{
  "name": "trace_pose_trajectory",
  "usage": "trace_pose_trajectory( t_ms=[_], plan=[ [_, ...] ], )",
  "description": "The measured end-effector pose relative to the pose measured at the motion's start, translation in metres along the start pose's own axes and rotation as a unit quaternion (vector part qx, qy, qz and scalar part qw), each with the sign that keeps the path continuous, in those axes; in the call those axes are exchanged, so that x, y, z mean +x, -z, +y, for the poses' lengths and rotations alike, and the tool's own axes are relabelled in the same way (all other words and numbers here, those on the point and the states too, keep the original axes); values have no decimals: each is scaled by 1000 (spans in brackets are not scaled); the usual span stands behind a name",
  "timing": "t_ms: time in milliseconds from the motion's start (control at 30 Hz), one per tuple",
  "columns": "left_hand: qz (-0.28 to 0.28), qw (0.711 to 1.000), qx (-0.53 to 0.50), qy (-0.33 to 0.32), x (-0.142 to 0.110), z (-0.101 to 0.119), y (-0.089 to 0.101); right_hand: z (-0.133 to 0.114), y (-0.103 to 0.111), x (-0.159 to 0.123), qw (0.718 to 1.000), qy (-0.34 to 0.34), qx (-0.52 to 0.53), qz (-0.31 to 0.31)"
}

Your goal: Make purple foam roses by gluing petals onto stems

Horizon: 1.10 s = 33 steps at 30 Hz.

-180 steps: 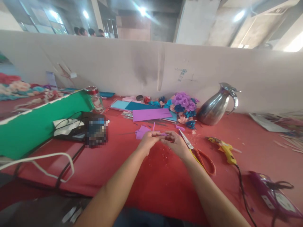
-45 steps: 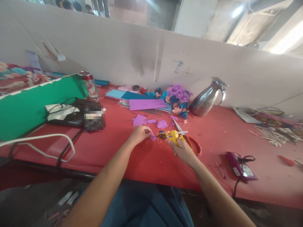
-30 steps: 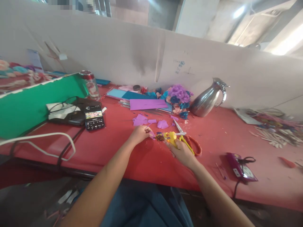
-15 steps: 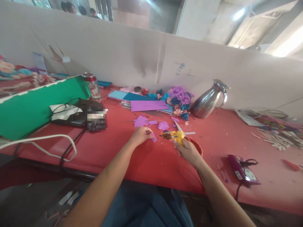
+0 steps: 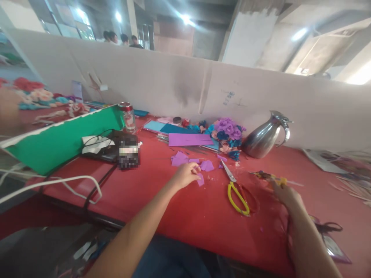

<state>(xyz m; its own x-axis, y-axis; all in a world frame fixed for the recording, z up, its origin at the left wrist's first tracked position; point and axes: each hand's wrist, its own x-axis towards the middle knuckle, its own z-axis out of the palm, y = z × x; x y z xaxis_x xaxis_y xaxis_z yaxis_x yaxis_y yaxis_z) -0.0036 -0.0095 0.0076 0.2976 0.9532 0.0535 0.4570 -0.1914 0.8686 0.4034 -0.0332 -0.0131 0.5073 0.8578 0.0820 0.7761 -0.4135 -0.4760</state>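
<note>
My left hand (image 5: 187, 175) is closed, pinching a small piece of purple paper (image 5: 200, 179) above the red table. Off to the right, my right hand (image 5: 285, 193) grips a yellow hot glue gun (image 5: 268, 177), its dark, crusted nozzle pointing left and a pale glue stick (image 5: 294, 183) jutting from its back; motion blurs both. Between the hands lie scissors (image 5: 238, 199) with yellow handles, blades toward the wall. Cut purple paper pieces (image 5: 179, 158) are scattered just beyond my left hand. Behind them rests a purple paper strip (image 5: 189, 139) on blue sheets.
A bunch of paper flowers (image 5: 228, 129) and a steel jug (image 5: 263, 137) stand along the white partition (image 5: 145, 77). On the left are a green panel (image 5: 66, 143), a lidded glass jar (image 5: 127, 119), a black bag (image 5: 127, 152) and a white cable (image 5: 72, 179). A purple box (image 5: 333, 247) lies at right.
My right hand has moved right with the glue gun, uncovering the scissors' handles. My left hand still pinches the purple paper. The view has shifted, so the table appears lower and further right.
</note>
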Motion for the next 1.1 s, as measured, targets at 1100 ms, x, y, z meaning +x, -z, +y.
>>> trace_pose_trajectory(
  t_ms=[1100],
  plan=[
    [90, 977, -191, -18, 22, 16, -9, -179, -49, -74, 905, 154, 368, -145]
  ],
)
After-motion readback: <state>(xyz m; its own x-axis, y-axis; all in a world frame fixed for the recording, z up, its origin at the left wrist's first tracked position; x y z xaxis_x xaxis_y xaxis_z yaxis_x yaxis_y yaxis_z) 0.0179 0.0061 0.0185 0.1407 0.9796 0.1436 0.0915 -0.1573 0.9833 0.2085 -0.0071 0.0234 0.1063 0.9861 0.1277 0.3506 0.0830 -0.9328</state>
